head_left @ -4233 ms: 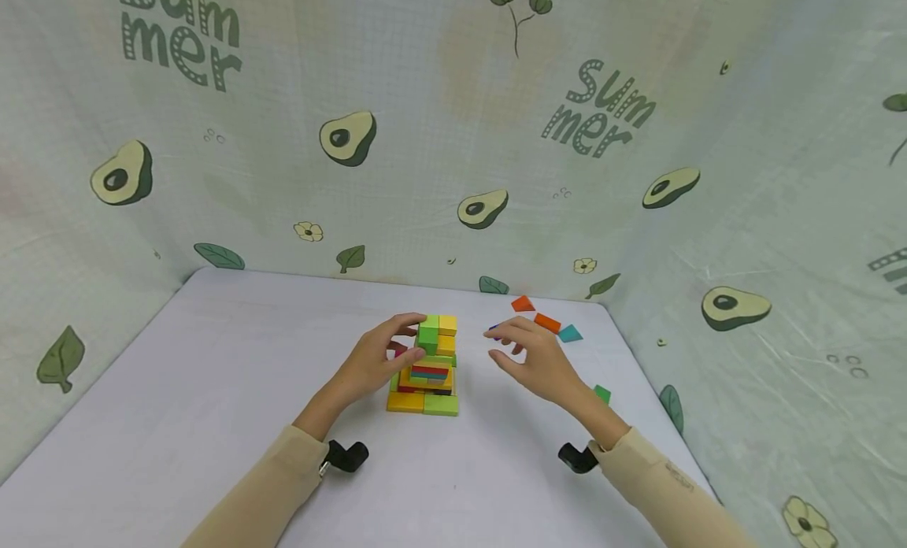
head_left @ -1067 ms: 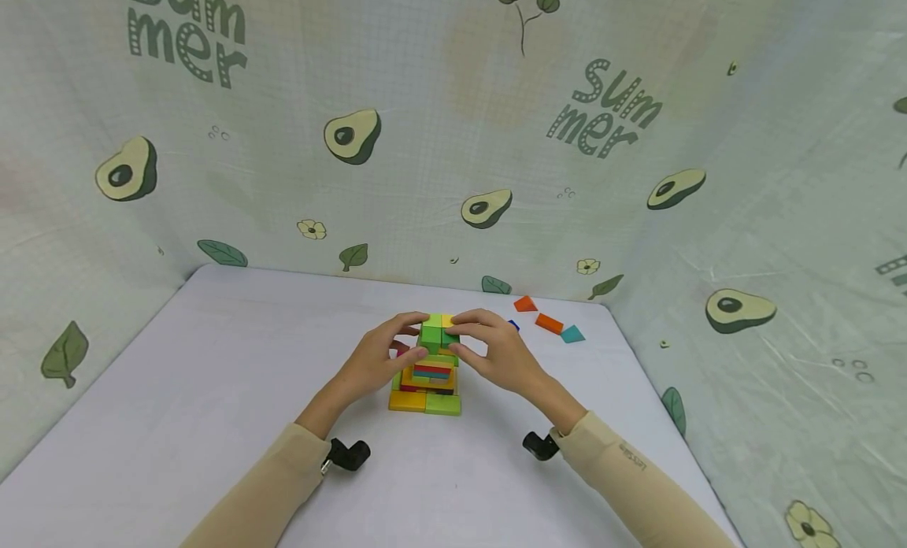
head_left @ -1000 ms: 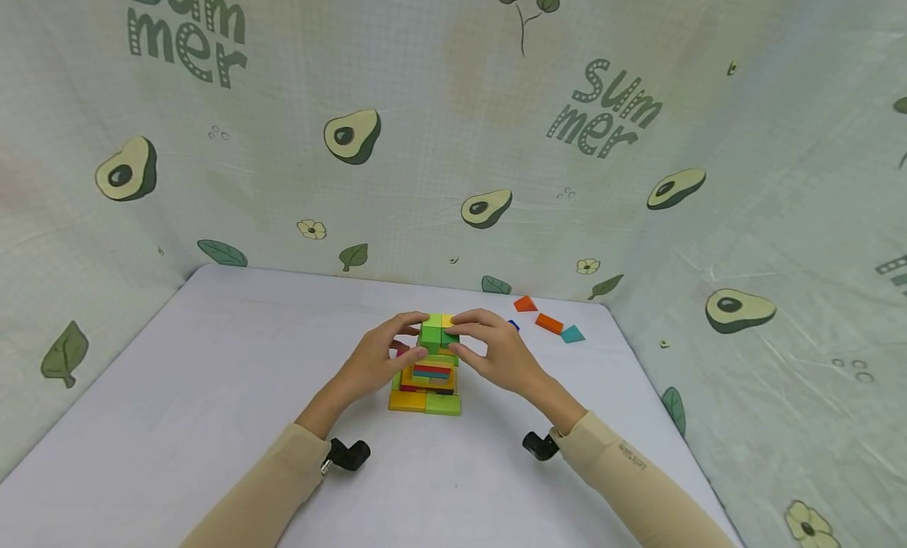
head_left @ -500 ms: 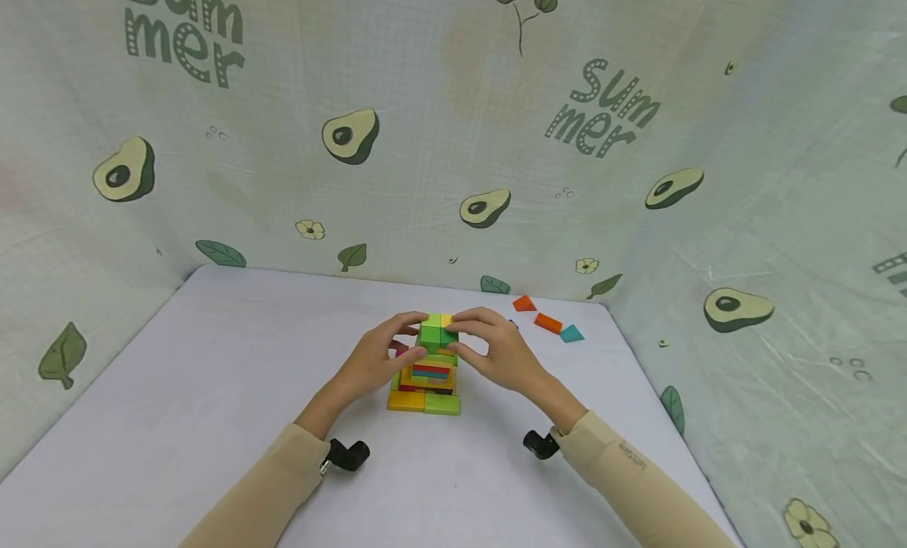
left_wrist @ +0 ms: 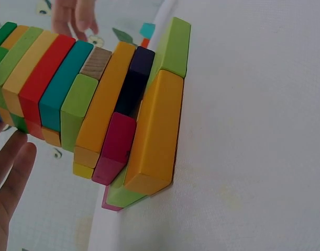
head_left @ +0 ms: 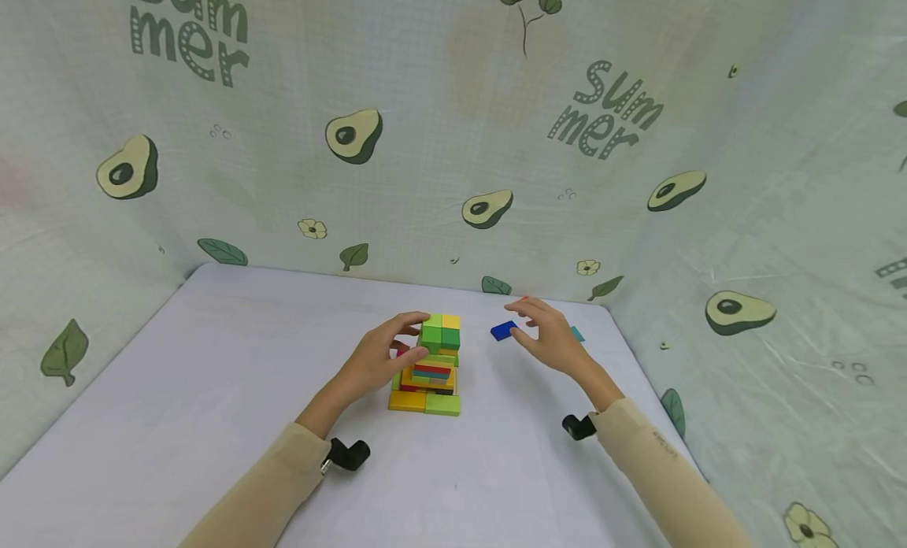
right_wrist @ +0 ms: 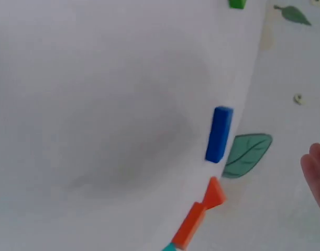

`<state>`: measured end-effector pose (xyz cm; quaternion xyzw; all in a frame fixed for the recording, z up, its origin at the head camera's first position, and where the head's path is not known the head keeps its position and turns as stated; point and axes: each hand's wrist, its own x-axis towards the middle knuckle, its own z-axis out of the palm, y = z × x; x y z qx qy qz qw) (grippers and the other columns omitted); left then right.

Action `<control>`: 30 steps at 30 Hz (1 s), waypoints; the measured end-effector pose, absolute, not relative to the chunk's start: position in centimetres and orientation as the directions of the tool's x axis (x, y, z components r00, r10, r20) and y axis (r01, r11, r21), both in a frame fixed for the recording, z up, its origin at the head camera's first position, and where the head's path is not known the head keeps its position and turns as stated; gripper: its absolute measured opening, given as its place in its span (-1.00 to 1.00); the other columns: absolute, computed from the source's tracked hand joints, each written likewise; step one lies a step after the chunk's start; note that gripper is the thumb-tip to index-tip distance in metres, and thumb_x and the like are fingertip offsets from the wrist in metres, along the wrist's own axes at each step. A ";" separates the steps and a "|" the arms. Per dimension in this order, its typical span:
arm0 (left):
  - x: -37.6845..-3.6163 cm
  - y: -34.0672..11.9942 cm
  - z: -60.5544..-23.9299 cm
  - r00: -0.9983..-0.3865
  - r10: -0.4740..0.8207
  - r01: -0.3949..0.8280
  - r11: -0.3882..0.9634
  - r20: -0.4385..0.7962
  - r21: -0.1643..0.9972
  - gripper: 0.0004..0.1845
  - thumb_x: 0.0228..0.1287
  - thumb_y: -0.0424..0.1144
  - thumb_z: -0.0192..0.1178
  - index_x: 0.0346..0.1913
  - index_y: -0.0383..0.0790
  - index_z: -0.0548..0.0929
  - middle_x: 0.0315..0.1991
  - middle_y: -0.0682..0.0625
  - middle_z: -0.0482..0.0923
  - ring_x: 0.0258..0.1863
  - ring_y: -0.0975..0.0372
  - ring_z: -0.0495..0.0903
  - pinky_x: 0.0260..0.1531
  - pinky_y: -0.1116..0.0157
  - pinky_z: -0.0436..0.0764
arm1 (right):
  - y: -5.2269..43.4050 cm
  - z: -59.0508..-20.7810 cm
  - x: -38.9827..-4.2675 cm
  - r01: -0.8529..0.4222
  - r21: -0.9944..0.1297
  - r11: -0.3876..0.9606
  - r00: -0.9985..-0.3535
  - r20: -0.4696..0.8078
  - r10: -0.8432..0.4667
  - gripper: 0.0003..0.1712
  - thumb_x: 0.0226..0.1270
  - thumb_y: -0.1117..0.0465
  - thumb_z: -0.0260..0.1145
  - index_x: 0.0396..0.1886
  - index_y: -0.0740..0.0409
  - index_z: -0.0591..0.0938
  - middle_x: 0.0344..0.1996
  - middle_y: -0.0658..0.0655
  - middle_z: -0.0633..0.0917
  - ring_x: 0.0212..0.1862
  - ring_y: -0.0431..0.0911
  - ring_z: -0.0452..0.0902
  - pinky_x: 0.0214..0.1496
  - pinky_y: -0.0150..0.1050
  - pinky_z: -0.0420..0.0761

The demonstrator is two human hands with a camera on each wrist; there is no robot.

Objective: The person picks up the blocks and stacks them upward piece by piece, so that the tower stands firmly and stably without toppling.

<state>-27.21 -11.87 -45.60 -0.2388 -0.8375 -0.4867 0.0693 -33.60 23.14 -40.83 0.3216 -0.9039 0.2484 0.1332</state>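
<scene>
A stacked tower of coloured wooden blocks (head_left: 434, 383) stands upright on the white table. My left hand (head_left: 374, 361) grips its upper left side, fingers behind and thumb in front, near a light green block (head_left: 431, 338). Beside that block sits a darker green block (head_left: 449, 339), with a yellow one behind. In the left wrist view, fingertips (left_wrist: 22, 151) lie against the layered stack (left_wrist: 55, 83). My right hand (head_left: 556, 345) hovers to the right with loosely bent fingers and holds nothing, near a blue block (head_left: 503, 331). Its fingertips (right_wrist: 317, 172) show at the right wrist view's edge.
Past the blue block lie an orange triangular block (right_wrist: 214, 193), an orange rectangular block (right_wrist: 188, 226) and a teal block (head_left: 577, 333). A green block (right_wrist: 237, 3) shows at the right wrist view's top. Patterned cloth (head_left: 418, 178) walls the table's back and right.
My right hand has come off the tower's top and moved right, towards the blue block. The darker green block now sits on the tower, absent there 4.2 s ago. My left hand stays put.
</scene>
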 end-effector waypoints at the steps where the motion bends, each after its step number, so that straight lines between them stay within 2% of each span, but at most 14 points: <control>1: -27.2 -11.9 -45.6 -0.877 0.331 0.466 0.414 0.347 0.782 -0.35 0.50 -0.02 0.36 0.55 0.19 0.40 0.44 0.02 0.52 0.25 -0.08 0.64 0.16 0.03 0.72 | 23.6 -41.3 -34.1 -0.631 -0.371 0.681 -0.773 0.368 -0.516 -0.48 0.39 0.36 0.48 0.33 0.18 0.65 0.23 0.18 0.68 0.17 0.14 0.65 0.11 0.06 0.77; 7: -27.0 -11.8 -45.5 -0.878 0.334 0.464 0.412 0.343 0.784 -0.36 0.51 -0.04 0.35 0.56 0.18 0.40 0.44 0.00 0.52 0.27 -0.09 0.63 0.17 0.01 0.71 | 25.4 -44.1 -36.8 -0.510 -0.398 0.763 -0.857 0.161 -0.489 -0.43 0.46 0.32 0.42 0.43 0.17 0.57 0.38 0.24 0.60 0.37 0.26 0.53 0.30 0.16 0.65; 11: -26.9 -11.7 -45.4 -0.879 0.332 0.462 0.411 0.342 0.786 -0.35 0.50 -0.05 0.36 0.56 0.18 0.40 0.44 -0.01 0.52 0.28 -0.10 0.62 0.17 0.01 0.72 | 25.7 -45.4 -38.0 -0.458 -0.409 0.789 -0.878 0.067 -0.474 -0.43 0.50 0.30 0.37 0.47 0.15 0.55 0.46 0.25 0.54 0.47 0.26 0.43 0.46 0.25 0.49; 14: -26.9 -11.7 -45.3 -0.879 0.330 0.461 0.408 0.344 0.788 -0.35 0.50 -0.06 0.36 0.55 0.18 0.40 0.44 0.00 0.52 0.28 -0.10 0.62 0.16 0.01 0.72 | 25.7 -46.1 -38.7 -0.458 -0.394 0.797 -0.875 0.043 -0.482 -0.45 0.50 0.30 0.35 0.45 0.17 0.58 0.47 0.27 0.51 0.51 0.25 0.38 0.53 0.25 0.40; 17: -26.9 -11.7 -45.3 -0.877 0.331 0.464 0.403 0.347 0.788 -0.35 0.50 -0.06 0.36 0.55 0.17 0.40 0.44 0.00 0.52 0.28 -0.11 0.62 0.17 -0.01 0.71 | 25.6 -46.5 -39.1 -0.482 -0.360 0.799 -0.866 0.053 -0.498 -0.49 0.49 0.33 0.35 0.40 0.24 0.62 0.45 0.33 0.52 0.47 0.27 0.41 0.51 0.24 0.42; 21: -26.9 -11.7 -45.2 -0.876 0.335 0.465 0.398 0.347 0.791 -0.35 0.49 -0.04 0.37 0.55 0.17 0.40 0.46 -0.01 0.51 0.28 -0.13 0.61 0.18 -0.04 0.71 | 25.5 -46.7 -39.1 -0.453 -0.363 0.815 -0.883 0.055 -0.466 -0.56 0.48 0.33 0.37 0.31 0.22 0.69 0.39 0.37 0.53 0.27 0.23 0.57 0.40 0.18 0.56; 24: -26.9 -11.8 -45.1 -0.878 0.333 0.462 0.398 0.345 0.792 -0.34 0.49 -0.04 0.37 0.56 0.17 0.40 0.46 -0.02 0.49 0.27 -0.15 0.62 0.17 -0.06 0.71 | 25.5 -46.8 -39.1 -0.414 -0.392 0.822 -0.901 0.050 -0.430 -0.62 0.47 0.34 0.41 0.24 0.17 0.74 0.28 0.32 0.57 0.13 0.14 0.61 0.29 0.09 0.65; 30: -27.0 -11.8 -45.2 -0.874 0.327 0.473 0.403 0.360 0.783 -0.33 0.48 -0.08 0.39 0.56 0.18 0.40 0.49 0.03 0.45 0.30 -0.13 0.60 0.17 -0.06 0.71 | 25.5 -47.0 -39.0 -0.415 -0.412 0.811 -0.903 0.074 -0.424 -0.69 0.45 0.35 0.43 0.14 0.16 0.79 0.08 0.20 0.73 0.05 0.07 0.63 0.23 0.06 0.68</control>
